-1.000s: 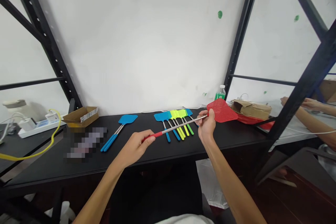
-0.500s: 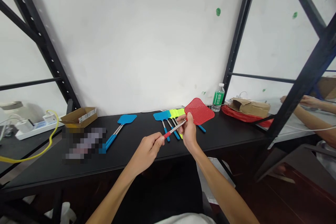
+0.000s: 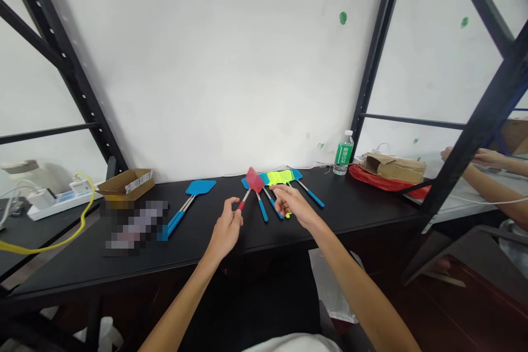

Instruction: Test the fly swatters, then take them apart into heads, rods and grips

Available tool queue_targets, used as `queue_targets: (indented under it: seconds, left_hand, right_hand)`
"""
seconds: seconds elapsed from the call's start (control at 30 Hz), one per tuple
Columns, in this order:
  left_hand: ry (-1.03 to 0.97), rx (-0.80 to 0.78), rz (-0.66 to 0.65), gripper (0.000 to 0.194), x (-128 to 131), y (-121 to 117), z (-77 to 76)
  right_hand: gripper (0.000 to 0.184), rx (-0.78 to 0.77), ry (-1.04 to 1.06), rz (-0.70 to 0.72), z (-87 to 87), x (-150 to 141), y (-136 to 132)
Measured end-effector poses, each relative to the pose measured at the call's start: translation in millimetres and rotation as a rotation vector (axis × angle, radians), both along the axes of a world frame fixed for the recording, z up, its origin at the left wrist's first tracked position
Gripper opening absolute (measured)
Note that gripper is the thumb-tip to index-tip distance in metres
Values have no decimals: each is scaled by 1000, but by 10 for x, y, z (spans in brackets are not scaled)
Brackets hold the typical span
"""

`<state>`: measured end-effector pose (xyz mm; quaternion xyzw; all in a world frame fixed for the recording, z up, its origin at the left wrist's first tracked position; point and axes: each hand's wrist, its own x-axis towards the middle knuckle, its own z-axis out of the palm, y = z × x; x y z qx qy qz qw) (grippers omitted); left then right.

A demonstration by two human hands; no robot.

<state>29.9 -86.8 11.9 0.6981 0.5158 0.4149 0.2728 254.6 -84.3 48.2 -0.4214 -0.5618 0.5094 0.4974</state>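
Observation:
My left hand (image 3: 225, 229) grips the short red handle of a fly swatter (image 3: 254, 181), whose red mesh head points up and away from me. Its shaft is short, and the head overlaps the leftmost blue swatter (image 3: 263, 212) in a row on the black table. My right hand (image 3: 293, 204) is open and holds nothing; it hovers over the row, its fingers loosely bent. Yellow-green swatter heads (image 3: 280, 177) show beyond it, their handles mostly hidden by the hand. Another blue swatter (image 3: 315, 198) lies at the row's right end.
More blue swatters (image 3: 200, 187) lie stacked on the left. Beyond them are a cardboard box (image 3: 124, 190) and a power strip (image 3: 61, 202) with a yellow cable. A water bottle (image 3: 343, 154) and torn cardboard (image 3: 396, 169) stand right. Another person's arms (image 3: 490, 190) show past the rack post.
The red swatter's shaft has become much shorter. My right hand has let go of its head. My left hand has swung the swatter leftward, and its head now points away from me.

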Motion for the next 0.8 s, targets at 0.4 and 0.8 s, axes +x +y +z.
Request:
queue_targets:
  seconds: [0.4, 0.8]
  left_hand:
    - [161, 25, -53, 41, 82, -6, -106]
    - [-129, -106, -116, 70, 6, 116, -125]
  right_hand:
    - [41, 65, -182, 52, -89, 59, 66]
    - [41, 111, -636, 310, -232, -30, 27]
